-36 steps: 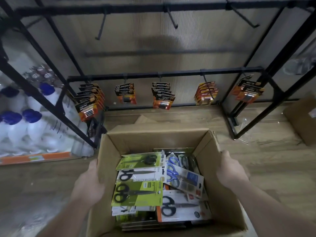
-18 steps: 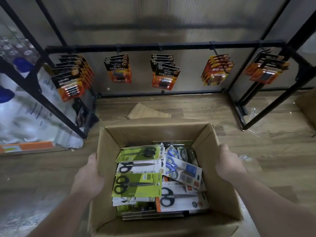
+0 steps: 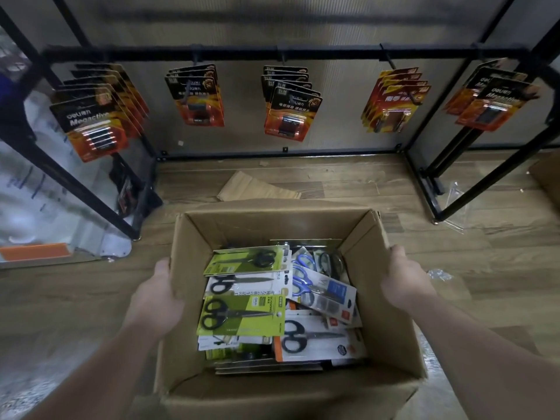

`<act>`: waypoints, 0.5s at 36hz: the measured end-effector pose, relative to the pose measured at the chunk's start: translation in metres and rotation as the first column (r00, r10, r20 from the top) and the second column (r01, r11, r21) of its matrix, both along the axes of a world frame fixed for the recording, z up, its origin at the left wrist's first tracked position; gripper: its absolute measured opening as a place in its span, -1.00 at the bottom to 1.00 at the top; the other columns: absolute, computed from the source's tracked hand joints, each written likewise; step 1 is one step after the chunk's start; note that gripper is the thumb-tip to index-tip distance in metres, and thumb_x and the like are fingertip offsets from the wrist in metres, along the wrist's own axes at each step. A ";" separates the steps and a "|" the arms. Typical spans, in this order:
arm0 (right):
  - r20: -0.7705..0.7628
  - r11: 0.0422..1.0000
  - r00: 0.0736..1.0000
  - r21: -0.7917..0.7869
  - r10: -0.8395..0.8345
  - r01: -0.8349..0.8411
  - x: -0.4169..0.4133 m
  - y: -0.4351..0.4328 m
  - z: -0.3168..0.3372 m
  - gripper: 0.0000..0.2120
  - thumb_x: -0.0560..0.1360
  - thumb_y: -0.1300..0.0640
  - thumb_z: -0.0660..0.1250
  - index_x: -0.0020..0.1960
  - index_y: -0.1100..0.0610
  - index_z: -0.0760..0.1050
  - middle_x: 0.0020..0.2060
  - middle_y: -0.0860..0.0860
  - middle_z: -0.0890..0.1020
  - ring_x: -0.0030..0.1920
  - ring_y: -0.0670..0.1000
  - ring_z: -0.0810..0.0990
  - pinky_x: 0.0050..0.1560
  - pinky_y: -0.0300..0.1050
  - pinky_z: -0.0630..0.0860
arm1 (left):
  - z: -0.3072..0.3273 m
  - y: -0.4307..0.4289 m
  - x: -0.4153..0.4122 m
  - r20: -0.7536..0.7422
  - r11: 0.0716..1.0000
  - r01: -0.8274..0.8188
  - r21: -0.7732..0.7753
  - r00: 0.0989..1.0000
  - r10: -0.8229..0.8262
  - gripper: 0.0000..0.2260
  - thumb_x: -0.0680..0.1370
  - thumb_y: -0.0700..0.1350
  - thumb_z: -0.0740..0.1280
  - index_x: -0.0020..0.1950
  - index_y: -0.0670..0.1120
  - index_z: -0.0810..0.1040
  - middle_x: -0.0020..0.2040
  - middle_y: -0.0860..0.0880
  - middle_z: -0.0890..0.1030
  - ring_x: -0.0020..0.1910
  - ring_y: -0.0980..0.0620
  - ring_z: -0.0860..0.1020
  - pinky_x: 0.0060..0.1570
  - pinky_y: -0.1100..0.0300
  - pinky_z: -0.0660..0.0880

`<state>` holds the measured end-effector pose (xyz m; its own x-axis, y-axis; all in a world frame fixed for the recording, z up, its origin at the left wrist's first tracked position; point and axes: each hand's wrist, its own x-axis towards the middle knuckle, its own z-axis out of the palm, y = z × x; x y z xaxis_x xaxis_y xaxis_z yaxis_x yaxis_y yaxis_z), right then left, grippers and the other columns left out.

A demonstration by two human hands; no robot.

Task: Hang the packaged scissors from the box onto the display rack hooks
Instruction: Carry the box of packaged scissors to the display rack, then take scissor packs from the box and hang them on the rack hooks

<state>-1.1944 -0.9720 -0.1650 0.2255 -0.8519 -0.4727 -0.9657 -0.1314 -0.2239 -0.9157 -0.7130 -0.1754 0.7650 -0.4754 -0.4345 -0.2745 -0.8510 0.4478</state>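
Both hands clamp the box (image 3: 194, 377) walls, left hand (image 3: 154, 301) and right hand (image 3: 406, 283) outside, packaged scissors (image 3: 242, 313) heaped loose between them; tilting risks packs sliding, snagging one another.

From my seat I count one open cardboard box (image 3: 391, 301), gripped by two hands: left hand (image 3: 154, 298), right hand (image 3: 406, 280). Inside, I make out at least six scissors packs (image 3: 241, 315), with more buried beneath. On the display rack (image 3: 272, 53), five hooks each carry a bunch of battery packs (image 3: 291, 110).
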 end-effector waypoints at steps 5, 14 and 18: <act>0.000 1.000 1.000 -0.005 -0.006 0.006 0.004 -0.002 -0.009 -0.49 0.52 0.41 0.15 0.43 0.16 0.16 -0.02 0.19 0.54 -0.07 0.17 0.52 -0.14 0.00 0.47 | -0.011 -0.002 0.004 -0.014 1.000 -0.013 0.018 1.000 0.014 -0.42 0.55 -0.28 0.28 0.52 0.00 0.18 -0.03 -0.08 0.60 -0.04 -0.17 0.59 -0.03 -0.10 0.59; -0.030 0.999 0.999 -0.028 0.018 -0.019 0.013 -0.009 -0.025 -0.47 0.54 0.37 0.19 0.46 0.14 0.16 -0.04 0.14 0.53 -0.12 0.13 0.49 -0.19 -0.05 0.43 | -0.024 -0.008 0.012 -0.010 0.999 -0.019 0.027 1.000 0.019 -0.44 0.56 -0.24 0.28 0.52 0.01 0.19 -0.01 -0.07 0.61 -0.04 -0.15 0.59 -0.05 -0.06 0.59; -0.032 0.999 0.999 -0.043 0.023 -0.025 0.016 -0.013 -0.034 -0.49 0.55 0.35 0.20 0.45 0.14 0.17 -0.06 0.12 0.51 -0.10 0.13 0.48 -0.14 -0.02 0.44 | -0.031 -0.010 0.018 0.004 0.999 0.002 0.048 1.000 -0.002 -0.46 0.57 -0.24 0.28 0.51 -0.01 0.20 0.03 -0.09 0.62 -0.03 -0.15 0.60 -0.03 -0.06 0.60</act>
<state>-1.1787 -0.9848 -0.1988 0.2316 -0.8661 -0.4430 -0.9687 -0.1633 -0.1872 -0.8980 -0.7235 -0.2063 0.7658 -0.4555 -0.4540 -0.2780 -0.8710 0.4050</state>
